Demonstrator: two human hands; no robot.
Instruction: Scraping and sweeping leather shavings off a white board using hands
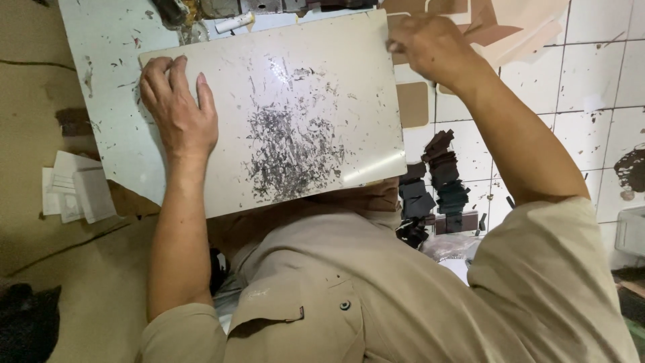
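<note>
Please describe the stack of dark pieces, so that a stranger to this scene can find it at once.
Start from the big scratched board under both hands. Off its lower right corner, on the white tiled floor, stands the stack of small dark squares. The loose tan cut-outs near it are flat and paler.

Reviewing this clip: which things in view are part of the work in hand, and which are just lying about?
In hand:
- scratched cream board, lying on the worktable
- left hand, flat on the board's left end
- right hand, gripping its far right corner

Lying about:
- stack of dark cut pieces on the tiled floor
- white papers on the floor
- brown offcuts on the tiles
</note>
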